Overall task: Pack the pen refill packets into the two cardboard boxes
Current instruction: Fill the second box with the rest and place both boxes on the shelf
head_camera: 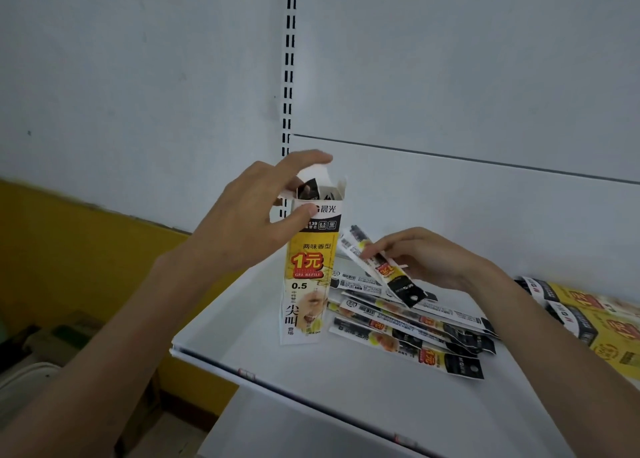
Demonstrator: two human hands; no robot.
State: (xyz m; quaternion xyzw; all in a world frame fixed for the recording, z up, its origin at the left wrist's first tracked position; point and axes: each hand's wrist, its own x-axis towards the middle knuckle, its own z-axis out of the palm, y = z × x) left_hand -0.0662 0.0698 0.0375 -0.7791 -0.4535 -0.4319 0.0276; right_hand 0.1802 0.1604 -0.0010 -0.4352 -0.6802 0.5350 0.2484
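Observation:
A tall yellow, white and black cardboard box [306, 284] stands upright on the white shelf [346, 405], its top flaps open and dark packet ends showing inside. My left hand [249, 222] grips the box near its top, thumb on the front and fingers over the opening. To the right, my right hand [426, 256] pinches a few refill packets [381, 267] and holds them slanted just above the pile. Several more packets [408, 326] lie fanned out on the shelf beneath. A second box [602, 322] lies flat at the right edge.
A white back panel with a slotted upright [289, 62] rises behind the shelf. Left of the shelf is a yellow wall [69, 249], with cartons and clutter [52, 340] on the floor below. A lower shelf edge [311, 423] shows at the bottom.

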